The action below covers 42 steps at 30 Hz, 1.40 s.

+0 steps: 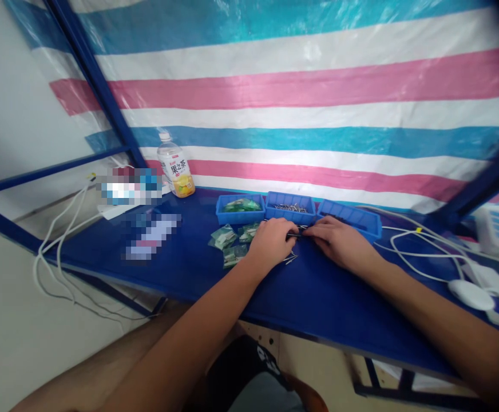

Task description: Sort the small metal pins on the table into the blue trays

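Thin dark piece [297, 233] held btwn L hand [270, 243], R hand [339, 240].

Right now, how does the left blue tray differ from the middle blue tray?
The left tray holds green packets; the middle tray holds small grey metal pieces. Loose packets lie before the left tray; the left hand and right hand meet before the middle tray. Both are shallow, open and blue.
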Available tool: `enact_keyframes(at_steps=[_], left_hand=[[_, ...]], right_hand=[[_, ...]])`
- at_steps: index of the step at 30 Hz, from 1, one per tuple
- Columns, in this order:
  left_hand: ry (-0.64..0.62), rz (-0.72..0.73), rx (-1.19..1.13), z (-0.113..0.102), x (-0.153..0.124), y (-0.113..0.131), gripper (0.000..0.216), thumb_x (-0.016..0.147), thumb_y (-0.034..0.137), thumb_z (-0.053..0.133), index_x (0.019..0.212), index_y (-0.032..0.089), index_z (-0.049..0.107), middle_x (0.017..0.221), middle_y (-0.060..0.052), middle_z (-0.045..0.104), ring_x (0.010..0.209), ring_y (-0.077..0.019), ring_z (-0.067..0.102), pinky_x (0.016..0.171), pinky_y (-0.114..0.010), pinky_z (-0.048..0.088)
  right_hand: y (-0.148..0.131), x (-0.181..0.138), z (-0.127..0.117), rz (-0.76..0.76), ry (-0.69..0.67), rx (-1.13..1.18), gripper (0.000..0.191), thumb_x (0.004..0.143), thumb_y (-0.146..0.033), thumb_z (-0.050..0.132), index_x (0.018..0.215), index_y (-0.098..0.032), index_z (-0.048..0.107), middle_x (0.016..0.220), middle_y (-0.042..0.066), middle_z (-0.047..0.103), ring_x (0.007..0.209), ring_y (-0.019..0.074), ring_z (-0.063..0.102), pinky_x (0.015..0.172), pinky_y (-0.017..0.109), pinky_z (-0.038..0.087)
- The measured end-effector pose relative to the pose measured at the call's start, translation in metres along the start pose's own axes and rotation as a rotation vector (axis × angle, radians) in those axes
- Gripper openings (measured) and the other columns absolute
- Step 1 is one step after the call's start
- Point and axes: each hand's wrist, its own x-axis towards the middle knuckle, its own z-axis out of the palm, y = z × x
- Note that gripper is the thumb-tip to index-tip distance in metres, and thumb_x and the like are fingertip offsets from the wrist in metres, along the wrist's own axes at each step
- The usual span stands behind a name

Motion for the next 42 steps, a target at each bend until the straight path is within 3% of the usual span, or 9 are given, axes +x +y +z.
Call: enact_keyframes(at_steps=[5, 11, 15, 19, 25, 29, 32, 36, 42], left_hand=[[-0.011, -0.029, 0.038, -0.001, 0.0, 0.002, 0.02, 0.095, 0.022, 0.064, 0.108, 0.024, 0.079, 0.113, -0.005, 0.078, 0.107, -0.0275, 0.07, 0.099, -0.042, 0.053], [-0.007, -0.018, 0.013, 0.0, 0.0, 0.002, 0.021, 0.092, 0.024, 0.068, 0.11, 0.024, 0.078, 0.114, -0.005, 0.079, 0.11, -0.0294, 0.069, 0.1, -0.045, 0.053], [0.018, -0.001, -0.023, 0.001, 0.0, 0.001, 0.026, 0.092, 0.027, 0.069, 0.116, 0.024, 0.078, 0.118, -0.006, 0.079, 0.112, -0.0311, 0.069, 0.1, -0.047, 0.053], [0.045, 0.039, -0.09, 0.003, 0.0, 0.002, 0.03, 0.094, 0.029, 0.068, 0.123, 0.024, 0.077, 0.121, -0.006, 0.079, 0.116, -0.0306, 0.069, 0.103, -0.047, 0.052], [0.061, 0.099, -0.182, 0.001, 0.002, 0.003, 0.021, 0.1, 0.028, 0.063, 0.112, 0.024, 0.08, 0.113, -0.003, 0.082, 0.109, -0.026, 0.072, 0.102, -0.041, 0.053], [0.095, 0.115, -0.217, -0.002, 0.003, 0.002, 0.023, 0.103, 0.028, 0.061, 0.112, 0.024, 0.081, 0.112, -0.003, 0.083, 0.106, -0.0243, 0.073, 0.101, -0.039, 0.054], [0.093, 0.128, -0.246, -0.003, 0.004, 0.002, 0.024, 0.103, 0.027, 0.062, 0.113, 0.022, 0.082, 0.113, -0.004, 0.083, 0.106, -0.0244, 0.073, 0.101, -0.039, 0.055], [0.086, 0.096, -0.365, -0.004, 0.004, 0.004, 0.022, 0.099, 0.025, 0.066, 0.115, 0.022, 0.082, 0.119, -0.005, 0.082, 0.111, -0.0232, 0.075, 0.105, -0.036, 0.056], [0.043, -0.014, -0.552, -0.007, 0.001, 0.009, 0.036, 0.094, 0.02, 0.069, 0.129, 0.024, 0.074, 0.109, -0.003, 0.084, 0.105, -0.0214, 0.079, 0.103, -0.036, 0.059]], right_hand=[[0.003, 0.001, -0.001, -0.01, -0.059, -0.176, 0.033, 0.103, -0.019, 0.054, 0.122, -0.025, 0.079, 0.106, 0.009, 0.08, 0.101, 0.0279, 0.07, 0.077, 0.037, 0.056], [-0.001, 0.005, -0.004, -0.065, -0.052, -0.209, 0.027, 0.103, -0.019, 0.053, 0.115, -0.021, 0.077, 0.1, 0.011, 0.078, 0.1, 0.0293, 0.068, 0.083, 0.04, 0.056], [-0.009, 0.005, -0.007, 0.0, 0.092, -0.063, 0.03, 0.102, -0.019, 0.052, 0.125, -0.02, 0.072, 0.109, 0.012, 0.074, 0.103, 0.0287, 0.069, 0.09, 0.042, 0.057], [-0.018, 0.003, -0.008, 0.153, 0.222, 0.189, 0.02, 0.098, -0.023, 0.059, 0.108, -0.023, 0.076, 0.104, 0.008, 0.075, 0.083, 0.0224, 0.071, 0.077, 0.037, 0.058], [-0.018, -0.002, -0.001, 0.377, 0.221, 0.478, 0.014, 0.093, -0.034, 0.07, 0.102, -0.026, 0.077, 0.091, 0.003, 0.078, 0.073, 0.0215, 0.071, 0.069, 0.036, 0.056], [-0.018, -0.001, -0.001, 0.29, 0.228, 0.418, 0.011, 0.093, -0.034, 0.069, 0.096, -0.025, 0.076, 0.101, 0.005, 0.079, 0.082, 0.0221, 0.071, 0.075, 0.037, 0.056], [-0.021, 0.0, -0.003, 0.27, 0.216, 0.363, 0.009, 0.093, -0.031, 0.068, 0.095, -0.025, 0.074, 0.096, 0.004, 0.078, 0.078, 0.0203, 0.07, 0.071, 0.034, 0.055], [-0.025, -0.001, -0.003, 0.316, 0.228, 0.364, 0.017, 0.088, -0.03, 0.07, 0.104, -0.024, 0.067, 0.089, 0.002, 0.075, 0.067, 0.0174, 0.066, 0.063, 0.031, 0.054], [-0.025, -0.002, -0.003, 0.289, 0.219, 0.388, 0.028, 0.088, -0.027, 0.068, 0.115, -0.024, 0.063, 0.087, 0.002, 0.073, 0.069, 0.0185, 0.066, 0.066, 0.032, 0.056]])
